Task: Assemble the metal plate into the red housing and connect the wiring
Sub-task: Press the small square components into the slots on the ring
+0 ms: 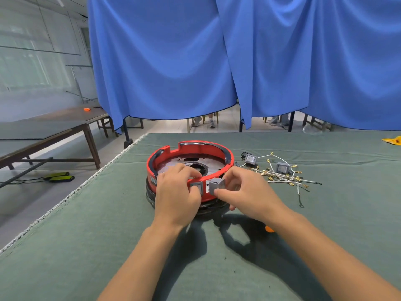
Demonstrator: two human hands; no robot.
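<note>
A round red housing (pixel 191 149) stands on the green table cloth, with a perforated metal plate (pixel 173 164) lying inside it. My left hand (pixel 176 192) grips the housing's near wall, fingers curled over the rim beside a grey switch (pixel 197 187) seated in the wall. My right hand (pixel 243 192) pinches a second grey switch (pixel 217 184) at the wall just right of the first one. A bundle of white wires (pixel 282 177) with brass terminals lies to the right of the housing, with two more grey switches (pixel 251 159) among them.
The green table's left edge (pixel 86 183) runs diagonally toward me. Blue curtains (pixel 217 61) hang behind the table. A yellow object (pixel 393 140) lies at the far right edge. A small orange thing (pixel 269 229) peeks out under my right forearm. Dark wooden tables (pixel 54 129) stand at the left.
</note>
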